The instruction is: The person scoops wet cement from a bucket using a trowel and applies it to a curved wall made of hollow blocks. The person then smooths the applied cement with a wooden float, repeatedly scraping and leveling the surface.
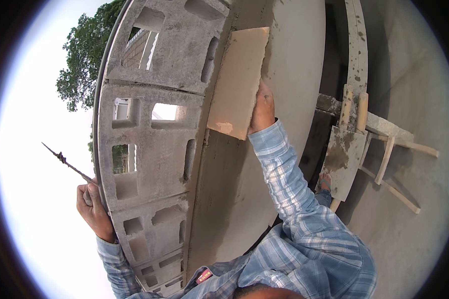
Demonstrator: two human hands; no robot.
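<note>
A tan rectangular plastering float (238,82) with a rough right edge lies flat along the wet grey plaster (219,164), beside the top of the wall. My right hand (264,107) grips it from the right side; most of the fingers and any handle are hidden behind the float. At the far left, my left hand (92,207) is closed around a thin dark metal rod (72,168) at the outer edge of the hollow concrete blocks (152,149). A twist of wire sits near the rod's tip.
Smoother plaster (299,60) stretches to the right of the float. Below on the right, a foot (325,181) stands on a splashed plank (340,162), part of a wooden scaffold with a long board (356,55) and a wooden frame (384,159). A tree (87,55) rises beyond the blocks.
</note>
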